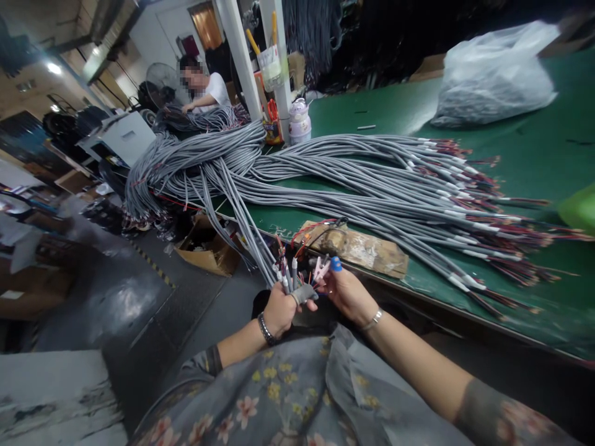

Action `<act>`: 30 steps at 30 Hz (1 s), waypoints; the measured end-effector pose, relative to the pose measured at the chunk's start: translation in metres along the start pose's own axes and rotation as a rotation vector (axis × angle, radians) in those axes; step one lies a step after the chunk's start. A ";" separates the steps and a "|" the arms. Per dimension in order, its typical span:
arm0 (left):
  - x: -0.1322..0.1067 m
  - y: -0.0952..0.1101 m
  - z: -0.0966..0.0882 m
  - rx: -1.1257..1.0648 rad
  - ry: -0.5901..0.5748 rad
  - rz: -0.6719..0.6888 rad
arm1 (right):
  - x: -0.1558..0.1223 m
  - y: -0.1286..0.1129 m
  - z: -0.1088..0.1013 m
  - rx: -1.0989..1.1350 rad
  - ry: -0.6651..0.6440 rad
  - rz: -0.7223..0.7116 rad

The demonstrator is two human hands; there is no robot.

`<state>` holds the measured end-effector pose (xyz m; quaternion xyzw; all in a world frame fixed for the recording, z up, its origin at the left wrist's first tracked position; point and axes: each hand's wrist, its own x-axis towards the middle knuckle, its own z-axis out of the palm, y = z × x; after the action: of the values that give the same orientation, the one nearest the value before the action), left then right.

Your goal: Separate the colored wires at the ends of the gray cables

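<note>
My left hand (281,310) is closed around the ends of several grey cables (253,238), which run down to it from the pile on the bench. A grey covering wraps one of its fingers. Thin coloured inner wires stick out of the cable ends just beyond the fingers. Close by on the right, my right hand (346,291) has its fingers pinched together at these wires, a blue cover (335,264) on one fingertip. A small pale pink piece (320,270) shows at its fingers; I cannot make out its kind or exactly what is gripped.
Long grey cables with stripped ends (372,198) spread across the green bench (395,114). A worn, cardboard-like block (362,251) lies at the bench edge. Farther back are a plastic bag (495,74), a lilac container (300,121) and a seated person (211,93). An open carton (209,251) stands below.
</note>
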<state>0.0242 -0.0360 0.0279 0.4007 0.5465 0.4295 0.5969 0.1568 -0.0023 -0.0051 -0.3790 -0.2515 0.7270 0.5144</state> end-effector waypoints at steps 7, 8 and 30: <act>0.005 -0.009 -0.003 0.068 -0.023 0.007 | 0.006 0.002 0.001 0.086 -0.030 0.014; 0.005 -0.010 -0.003 0.084 -0.027 0.008 | 0.006 0.003 0.001 0.093 -0.029 0.013; -0.008 -0.001 0.001 -0.047 0.099 0.069 | -0.007 0.000 -0.005 0.103 -0.074 0.104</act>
<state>0.0248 -0.0439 0.0296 0.3833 0.5512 0.4817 0.5633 0.1616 -0.0090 -0.0061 -0.3376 -0.2127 0.7780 0.4853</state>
